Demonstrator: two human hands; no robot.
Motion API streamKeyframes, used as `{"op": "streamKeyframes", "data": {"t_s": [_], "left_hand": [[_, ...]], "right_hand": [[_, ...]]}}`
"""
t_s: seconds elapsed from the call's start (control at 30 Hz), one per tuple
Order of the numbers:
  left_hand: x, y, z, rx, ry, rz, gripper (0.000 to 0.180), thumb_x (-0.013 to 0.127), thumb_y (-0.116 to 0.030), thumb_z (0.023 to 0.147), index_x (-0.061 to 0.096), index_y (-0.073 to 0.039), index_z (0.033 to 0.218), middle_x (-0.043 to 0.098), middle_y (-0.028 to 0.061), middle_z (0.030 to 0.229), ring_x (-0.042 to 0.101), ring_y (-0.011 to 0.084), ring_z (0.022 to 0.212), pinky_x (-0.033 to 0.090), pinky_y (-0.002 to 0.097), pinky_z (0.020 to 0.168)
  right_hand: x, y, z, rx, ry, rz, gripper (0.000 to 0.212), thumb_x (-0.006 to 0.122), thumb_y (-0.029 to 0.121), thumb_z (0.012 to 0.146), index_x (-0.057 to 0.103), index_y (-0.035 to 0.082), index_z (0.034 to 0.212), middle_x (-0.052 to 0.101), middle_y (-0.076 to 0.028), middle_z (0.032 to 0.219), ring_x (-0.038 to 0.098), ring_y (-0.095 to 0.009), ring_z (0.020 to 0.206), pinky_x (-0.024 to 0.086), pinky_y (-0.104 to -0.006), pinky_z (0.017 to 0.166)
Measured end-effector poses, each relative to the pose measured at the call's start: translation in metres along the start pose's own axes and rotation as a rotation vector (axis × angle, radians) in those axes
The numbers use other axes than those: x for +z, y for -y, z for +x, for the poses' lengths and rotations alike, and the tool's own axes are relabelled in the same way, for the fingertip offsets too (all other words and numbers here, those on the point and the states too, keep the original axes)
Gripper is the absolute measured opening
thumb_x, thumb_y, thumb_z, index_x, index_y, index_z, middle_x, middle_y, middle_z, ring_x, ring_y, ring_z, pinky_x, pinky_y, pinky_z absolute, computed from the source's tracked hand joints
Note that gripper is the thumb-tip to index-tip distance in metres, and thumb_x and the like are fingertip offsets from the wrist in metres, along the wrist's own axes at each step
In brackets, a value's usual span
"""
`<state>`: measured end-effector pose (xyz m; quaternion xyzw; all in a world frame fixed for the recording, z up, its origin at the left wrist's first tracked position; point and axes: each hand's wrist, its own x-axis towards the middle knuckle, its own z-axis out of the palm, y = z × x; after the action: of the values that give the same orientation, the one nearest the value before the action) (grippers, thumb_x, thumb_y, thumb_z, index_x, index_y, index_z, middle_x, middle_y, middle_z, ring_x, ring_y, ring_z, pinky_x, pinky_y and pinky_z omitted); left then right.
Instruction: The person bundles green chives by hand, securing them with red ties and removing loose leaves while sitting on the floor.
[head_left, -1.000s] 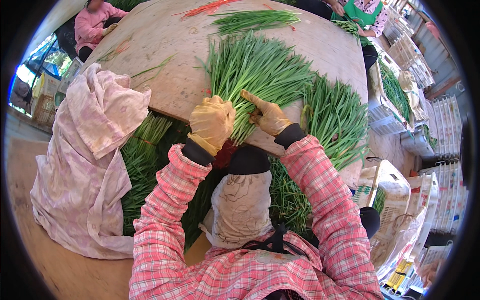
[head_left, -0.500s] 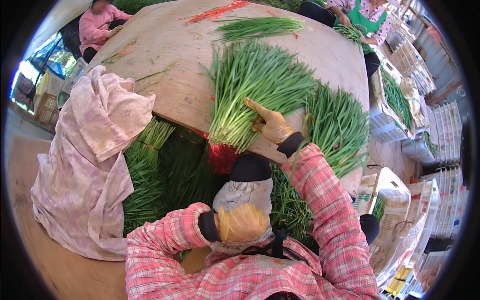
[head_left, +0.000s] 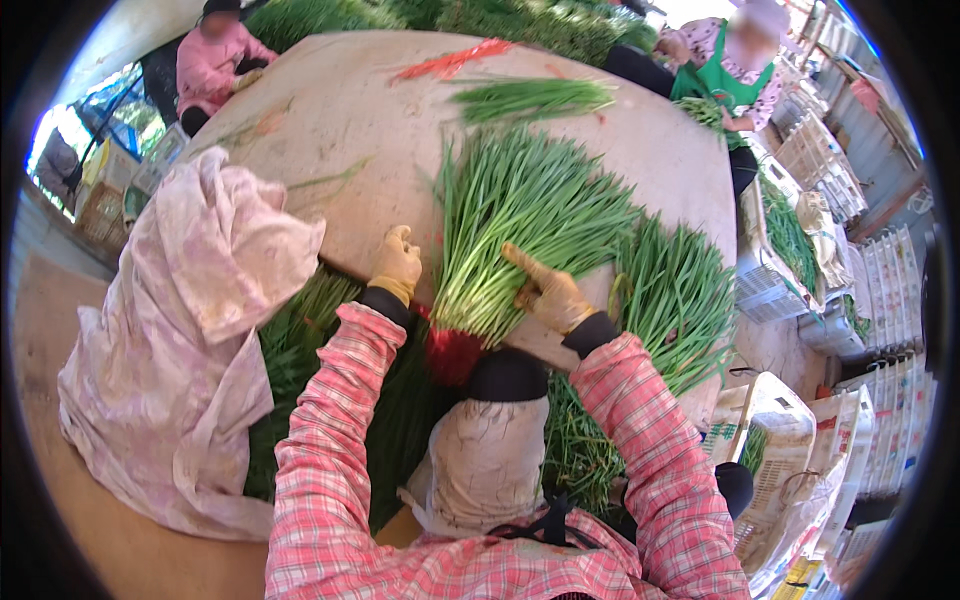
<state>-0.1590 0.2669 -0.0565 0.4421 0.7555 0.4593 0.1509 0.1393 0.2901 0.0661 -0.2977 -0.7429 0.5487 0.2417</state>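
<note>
Green leaves (head_left: 535, 215) lie bunched at the near edge of the table (head_left: 380, 130), left of a second pile (head_left: 675, 300). The right hand (head_left: 555, 298) stretches its forefinger over their stems; the left hand (head_left: 397, 264), curled, is just left; I cannot tell whether either grips anything.

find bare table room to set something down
Bare tabletop lies between the cloth, the orange strips and the large green bunch. A smaller patch lies between the far bunch and the tabletop's right edge. It's crowded around the right hand, between the large green bunch and the rightmost bunch.
</note>
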Motion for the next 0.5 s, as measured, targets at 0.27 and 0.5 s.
{"op": "streamKeyframes", "data": {"t_s": [0.27, 0.5], "left_hand": [[0.013, -0.092, 0.011, -0.073, 0.120, 0.410, 0.026, 0.061, -0.022, 0.080, 0.064, 0.001, 0.092, 0.062, 0.0256, 0.097, 0.059, 0.0391, 0.096, 0.045, 0.0457, 0.084], [0.024, -0.020, 0.050, 0.004, 0.223, 0.241, 0.024, 0.051, -0.015, 0.083, 0.064, 0.003, 0.092, 0.064, 0.0252, 0.090, 0.062, 0.0370, 0.084, 0.047, 0.0419, 0.075]], "right_hand": [[0.000, -0.038, 0.011, 0.028, 0.010, 0.007, 0.074, 0.046, -0.013, 0.078, 0.038, 0.024, 0.141, 0.057, -0.003, 0.085, 0.050, -0.007, 0.074, 0.045, -0.0224, 0.069], [-0.002, -0.020, 0.006, 0.135, 0.032, 0.091, 0.062, 0.038, -0.010, 0.088, 0.042, 0.025, 0.138, 0.053, 0.000, 0.099, 0.040, -0.009, 0.073, 0.042, -0.0230, 0.069]]}}
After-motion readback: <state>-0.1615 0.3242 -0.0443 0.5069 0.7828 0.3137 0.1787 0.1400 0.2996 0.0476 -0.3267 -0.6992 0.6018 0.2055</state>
